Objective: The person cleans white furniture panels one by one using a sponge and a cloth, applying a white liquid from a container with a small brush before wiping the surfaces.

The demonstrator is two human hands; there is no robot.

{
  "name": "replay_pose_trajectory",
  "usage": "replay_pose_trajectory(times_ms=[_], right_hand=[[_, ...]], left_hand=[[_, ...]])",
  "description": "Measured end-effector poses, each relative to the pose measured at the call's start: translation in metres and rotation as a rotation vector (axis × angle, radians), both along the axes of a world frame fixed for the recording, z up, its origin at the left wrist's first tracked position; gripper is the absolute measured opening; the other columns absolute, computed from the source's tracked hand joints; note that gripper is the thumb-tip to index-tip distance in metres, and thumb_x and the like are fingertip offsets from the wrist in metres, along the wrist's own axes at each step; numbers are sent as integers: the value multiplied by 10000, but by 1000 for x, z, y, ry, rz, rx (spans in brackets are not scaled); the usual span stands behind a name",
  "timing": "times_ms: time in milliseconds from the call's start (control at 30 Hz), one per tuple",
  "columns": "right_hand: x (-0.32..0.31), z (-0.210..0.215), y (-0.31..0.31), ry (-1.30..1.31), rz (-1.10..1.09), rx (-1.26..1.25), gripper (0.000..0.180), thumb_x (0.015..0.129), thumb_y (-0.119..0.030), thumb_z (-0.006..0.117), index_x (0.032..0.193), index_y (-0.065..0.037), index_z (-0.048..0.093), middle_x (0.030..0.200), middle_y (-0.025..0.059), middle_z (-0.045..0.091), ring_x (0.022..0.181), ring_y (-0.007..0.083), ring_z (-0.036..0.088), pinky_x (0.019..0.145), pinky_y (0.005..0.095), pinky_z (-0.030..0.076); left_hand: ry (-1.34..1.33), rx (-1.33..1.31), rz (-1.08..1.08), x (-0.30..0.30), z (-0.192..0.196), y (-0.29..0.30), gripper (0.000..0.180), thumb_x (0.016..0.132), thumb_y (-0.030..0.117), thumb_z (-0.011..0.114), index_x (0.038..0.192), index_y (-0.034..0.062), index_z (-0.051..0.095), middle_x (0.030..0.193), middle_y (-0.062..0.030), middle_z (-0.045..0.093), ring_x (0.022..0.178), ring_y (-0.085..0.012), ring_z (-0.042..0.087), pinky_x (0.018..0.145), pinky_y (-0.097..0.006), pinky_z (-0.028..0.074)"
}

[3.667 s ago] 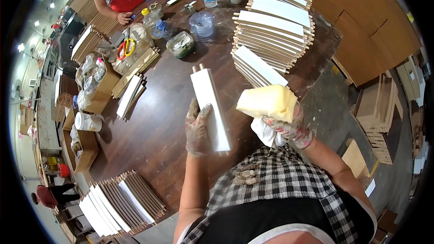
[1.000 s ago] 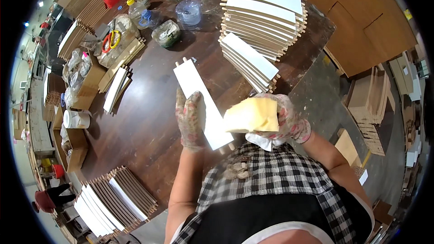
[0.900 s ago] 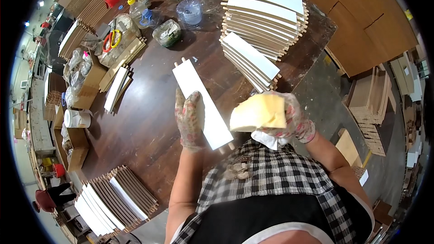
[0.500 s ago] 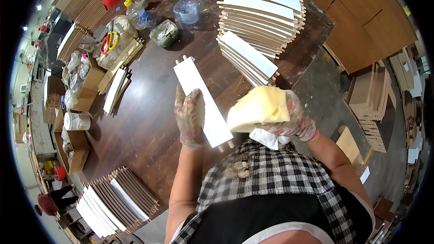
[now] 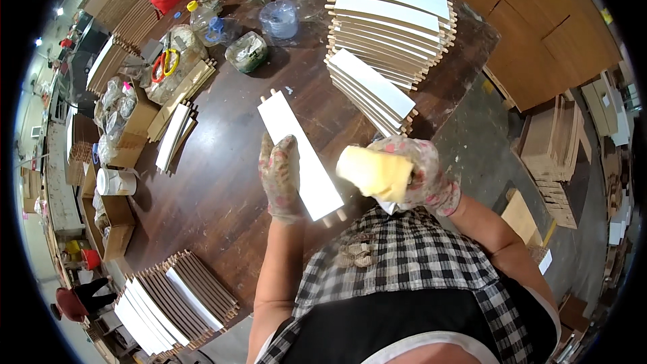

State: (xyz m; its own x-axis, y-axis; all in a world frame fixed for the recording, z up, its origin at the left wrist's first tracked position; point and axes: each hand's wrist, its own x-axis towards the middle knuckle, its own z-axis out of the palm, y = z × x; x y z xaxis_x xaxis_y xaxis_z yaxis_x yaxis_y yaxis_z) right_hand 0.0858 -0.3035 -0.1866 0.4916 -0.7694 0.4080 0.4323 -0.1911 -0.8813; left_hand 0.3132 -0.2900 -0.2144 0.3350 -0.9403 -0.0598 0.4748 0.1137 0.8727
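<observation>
Your gloved left hand [image 5: 282, 176] lies flat, fingers spread, pinning a white panel [image 5: 299, 154] to the dark worktop [image 5: 222, 182]; your right hand [image 5: 421, 174] grips what looks like a yellow sponge [image 5: 375, 172] beside it.

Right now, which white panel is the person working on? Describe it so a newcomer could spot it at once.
On the dark wooden table, just ahead of the person's checked shirt, one long white panel lies flat and alone. The gloved left hand rests on its near end. Unlike the stacked panels beyond it, it lies single, with small dowels at both ends.
</observation>
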Motion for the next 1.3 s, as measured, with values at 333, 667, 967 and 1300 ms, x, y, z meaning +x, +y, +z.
replay_pose_trajectory(times_ms=[333, 667, 967, 1300], right_hand=[[-7, 7, 13, -91, 113, 339, 540, 696, -179, 782, 1164, -13, 571, 1054, 148, 642, 920, 229, 654, 782, 347, 569], [-22, -3, 12, 304, 139, 288, 680, 705, -268, 788, 1237, 20, 481, 1048, 119, 635, 884, 186, 653, 793, 274, 542], [-15, 0, 2, 451, -123, -268, 540, 751, -281, 754, 1136, 38, 550, 952, 96, 668, 839, 176, 662, 804, 293, 537], [-9, 17, -3, 473, -102, -413, 597, 709, -276, 787, 1150, 32, 528, 1023, 131, 641, 833, 194, 656, 761, 285, 556]], left_hand=[[-93, 96, 47, -5, 10, -1, 371, 847, 186, 540, 1130, -50, 505, 849, -127, 625, 660, -155, 613, 544, -246, 516], [-8, 141, 1, -15, 25, 4, 362, 855, 102, 559, 1187, -17, 479, 903, -78, 591, 751, -135, 580, 597, -239, 489], [-115, 144, 34, -17, 41, -2, 428, 832, 109, 519, 1233, -29, 464, 855, -100, 608, 670, -156, 598, 576, -251, 497], [-183, 102, 87, -16, 46, -1, 405, 815, 115, 538, 1193, -24, 497, 828, -74, 597, 638, -124, 563, 541, -240, 465]])
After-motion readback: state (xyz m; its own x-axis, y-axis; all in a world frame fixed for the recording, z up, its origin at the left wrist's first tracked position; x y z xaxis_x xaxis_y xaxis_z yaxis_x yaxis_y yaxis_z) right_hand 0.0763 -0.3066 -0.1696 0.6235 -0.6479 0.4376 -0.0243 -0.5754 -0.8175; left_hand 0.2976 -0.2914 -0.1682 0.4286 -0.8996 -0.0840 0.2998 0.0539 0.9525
